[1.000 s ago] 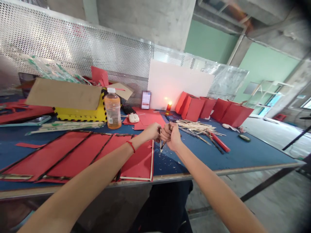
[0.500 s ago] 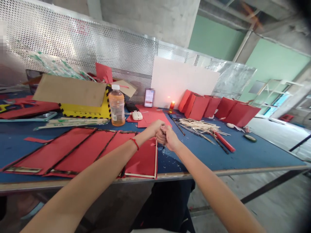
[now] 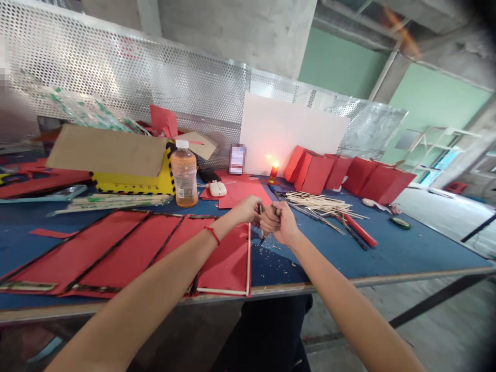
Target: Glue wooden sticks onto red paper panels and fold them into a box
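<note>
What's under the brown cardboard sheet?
The cardboard sheet lies on a yellow box with black-striped edges; its top is covered, so the contents can't be seen.

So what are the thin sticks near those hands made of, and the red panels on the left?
The pile of thin sticks looks like bare pale wood, unpainted and matte, though the species is hard to tell. The red panels look like matte paper or card: flat, with no shine. The nearest has a pale strip along its edges.
</note>
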Tool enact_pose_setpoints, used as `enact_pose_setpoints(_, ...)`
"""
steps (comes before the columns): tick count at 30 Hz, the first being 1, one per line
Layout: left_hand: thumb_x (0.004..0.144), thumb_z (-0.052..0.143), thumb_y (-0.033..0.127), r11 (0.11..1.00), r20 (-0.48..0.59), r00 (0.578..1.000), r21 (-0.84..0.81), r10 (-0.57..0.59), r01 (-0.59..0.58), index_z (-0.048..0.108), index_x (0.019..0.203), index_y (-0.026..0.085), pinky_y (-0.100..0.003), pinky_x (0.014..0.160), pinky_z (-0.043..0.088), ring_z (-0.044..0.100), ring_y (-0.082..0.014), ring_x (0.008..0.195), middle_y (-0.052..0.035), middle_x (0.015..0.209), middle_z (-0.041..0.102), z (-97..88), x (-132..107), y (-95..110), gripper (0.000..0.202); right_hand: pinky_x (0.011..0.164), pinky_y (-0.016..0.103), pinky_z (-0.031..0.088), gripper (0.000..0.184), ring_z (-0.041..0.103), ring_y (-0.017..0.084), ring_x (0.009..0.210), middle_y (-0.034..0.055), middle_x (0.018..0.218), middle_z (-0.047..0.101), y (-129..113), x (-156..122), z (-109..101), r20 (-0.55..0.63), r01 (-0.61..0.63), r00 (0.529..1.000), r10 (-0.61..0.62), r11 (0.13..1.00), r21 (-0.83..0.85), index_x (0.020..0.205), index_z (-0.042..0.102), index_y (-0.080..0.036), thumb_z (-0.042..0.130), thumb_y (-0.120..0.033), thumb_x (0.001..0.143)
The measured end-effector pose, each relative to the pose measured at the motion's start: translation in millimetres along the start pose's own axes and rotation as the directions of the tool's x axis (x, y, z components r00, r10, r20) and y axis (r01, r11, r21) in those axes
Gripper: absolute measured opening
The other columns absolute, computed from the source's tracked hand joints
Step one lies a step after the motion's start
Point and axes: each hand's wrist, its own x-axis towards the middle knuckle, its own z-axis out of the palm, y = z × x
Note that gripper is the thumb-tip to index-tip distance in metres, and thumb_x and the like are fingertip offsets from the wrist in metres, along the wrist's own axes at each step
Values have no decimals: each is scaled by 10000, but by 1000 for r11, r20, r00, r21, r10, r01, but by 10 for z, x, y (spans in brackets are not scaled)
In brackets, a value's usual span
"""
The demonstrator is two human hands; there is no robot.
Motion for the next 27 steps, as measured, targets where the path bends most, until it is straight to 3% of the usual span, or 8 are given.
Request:
enact_pose_setpoints(3, 494, 671, 60, 1000, 29, 999, -13, -26, 27, 496, 584, 141, -184, 425, 347, 489, -94, 466, 71, 482, 500, -58, -41, 106, 213, 341, 198, 119, 523, 110, 38, 308, -90, 337, 170, -7, -38, -7, -24, 29, 999, -29, 1000, -9, 402, 256, -219, 543, -478, 755)
enact_pose_setpoints(9, 472, 594, 41, 999, 29, 998, -8, -49, 50, 461, 547, 154, -157, 401, 281, 439, -68, 441, 92, 438, 462, -70, -84, 238, 191, 350, 205, 84, 534, 120, 37, 310, -89, 347, 186, 5, -46, 41, -41, 55, 998, -55, 998, -1, 408, 280, -214, 570, -466, 778)
enact_pose_setpoints(15, 506, 648, 30, 995, 29, 996, 61, -82, 80, 475, 587, 159, -174, 422, 344, 514, -95, 466, 79, 465, 512, -61, -94, 233, 230, 342, 200, 106, 515, 113, 44, 323, -90, 359, 181, -19, -56, 55, -180, 96, 979, -93, 995, 9, 432, 280, -218, 531, -452, 817)
enact_pose_setpoints(21, 579, 712, 61, 986, 103, 982, -38, -160, 165, 489, 690, 165, -241, 506, 493, 630, -155, 508, 55, 482, 584, -42, -133, 289, 271, 317, 196, 135, 519, 80, 57, 323, -90, 365, 162, -389, -47, 58, -410, 283, 878, -246, 959, 30, 463, 221, -222, 430, -419, 895)
enact_pose_setpoints(24, 584, 709, 48, 988, 100, 984, -27, -148, 152, 489, 678, 162, -236, 501, 486, 624, -149, 502, 53, 483, 583, -38, -129, 291, 265, 310, 191, 134, 516, 77, 56, 320, -91, 354, 159, -403, -73, 141, -406, 211, 900, -162, 974, 78, 463, 212, -224, 416, -405, 901)
enact_pose_setpoints(27, 574, 676, 17, 995, 86, 991, 17, -101, 100, 502, 655, 153, -209, 479, 440, 600, -132, 496, 61, 485, 566, -46, -106, 259, 235, 301, 184, 117, 502, 78, 54, 316, -92, 341, 174, -240, -86, 218, -383, 72, 924, -7, 985, 155, 462, 221, -225, 414, -396, 892)
